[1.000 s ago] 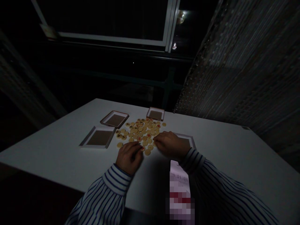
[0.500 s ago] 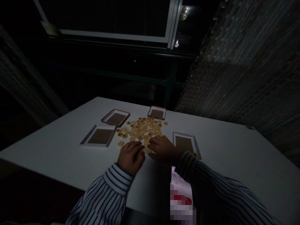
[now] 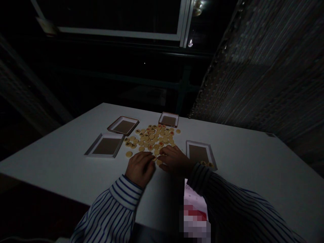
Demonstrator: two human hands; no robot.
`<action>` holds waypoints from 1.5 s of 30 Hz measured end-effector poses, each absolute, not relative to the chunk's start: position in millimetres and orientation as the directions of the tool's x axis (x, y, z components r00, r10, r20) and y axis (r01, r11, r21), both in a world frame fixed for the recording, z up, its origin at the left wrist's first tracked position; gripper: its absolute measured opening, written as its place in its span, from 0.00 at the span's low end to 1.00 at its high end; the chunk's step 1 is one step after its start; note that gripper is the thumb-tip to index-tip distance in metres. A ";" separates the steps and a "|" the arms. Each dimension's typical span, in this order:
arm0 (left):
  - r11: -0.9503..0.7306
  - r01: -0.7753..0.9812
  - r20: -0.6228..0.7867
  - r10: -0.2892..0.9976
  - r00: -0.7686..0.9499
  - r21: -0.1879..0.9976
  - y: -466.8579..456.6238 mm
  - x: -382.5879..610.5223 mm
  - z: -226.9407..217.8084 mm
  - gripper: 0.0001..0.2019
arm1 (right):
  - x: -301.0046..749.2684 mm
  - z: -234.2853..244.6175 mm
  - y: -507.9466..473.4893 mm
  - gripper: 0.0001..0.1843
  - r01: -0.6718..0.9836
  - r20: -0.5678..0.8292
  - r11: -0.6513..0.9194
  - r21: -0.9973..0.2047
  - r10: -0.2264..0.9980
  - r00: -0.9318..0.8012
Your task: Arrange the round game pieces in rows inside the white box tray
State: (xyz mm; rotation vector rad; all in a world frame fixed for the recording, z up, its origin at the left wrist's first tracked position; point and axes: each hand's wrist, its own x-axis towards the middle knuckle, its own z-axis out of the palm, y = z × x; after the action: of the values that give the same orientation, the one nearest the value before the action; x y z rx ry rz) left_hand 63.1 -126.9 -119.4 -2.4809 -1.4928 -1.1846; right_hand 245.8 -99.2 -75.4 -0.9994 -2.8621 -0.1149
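Several round yellow game pieces (image 3: 152, 138) with red or black marks lie scattered on a white table (image 3: 63, 162). My left hand (image 3: 139, 167) rests at the near edge of the pile, fingers curled down onto a piece. Beside it, my right hand (image 3: 174, 161) is curled too, its fingertips pinching at pieces. What each hand holds is hidden in the dim light. Both sleeves are striped.
Shallow box trays ring the pile: one at the left (image 3: 105, 148), one behind it (image 3: 123, 125), a small one at the back (image 3: 168, 119), one at the right (image 3: 199, 153) with a few pieces near its front. A dark window and curtain stand beyond.
My right hand has drawn back left off the right tray, uncovering it, and now sits close to my left hand. The left hand has barely moved.
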 end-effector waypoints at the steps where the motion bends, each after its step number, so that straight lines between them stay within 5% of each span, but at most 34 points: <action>1: -0.542 0.763 0.602 0.755 0.259 0.352 -127.0 63.2 -119.4 0.11 | 245.8 -75.9 -98.7 0.15 0.622 0.126 0.783 0.032 0.614 -0.779; 9: -0.549 0.755 0.589 0.761 0.273 0.360 -127.5 62.9 -119.3 0.11 | 244.6 -72.3 -97.9 0.16 0.641 0.141 0.766 -0.046 0.641 -0.755; 27: -0.604 0.723 0.643 0.707 0.294 0.334 -127.5 62.9 -122.6 0.16 | 248.7 -68.3 -90.7 0.15 0.506 0.098 0.546 -0.668 0.738 -0.668; 45: -0.601 0.755 0.619 0.705 0.346 0.262 -126.9 62.2 -119.6 0.15 | 247.2 -77.3 -87.8 0.15 0.411 -0.061 0.259 -0.874 0.780 -0.622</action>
State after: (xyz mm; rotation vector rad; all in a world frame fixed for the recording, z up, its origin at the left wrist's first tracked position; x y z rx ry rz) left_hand 62.2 -126.9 -119.6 -2.5198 -1.3680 -1.1031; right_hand 247.2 -87.8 -77.3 -1.0850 -2.1525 1.3144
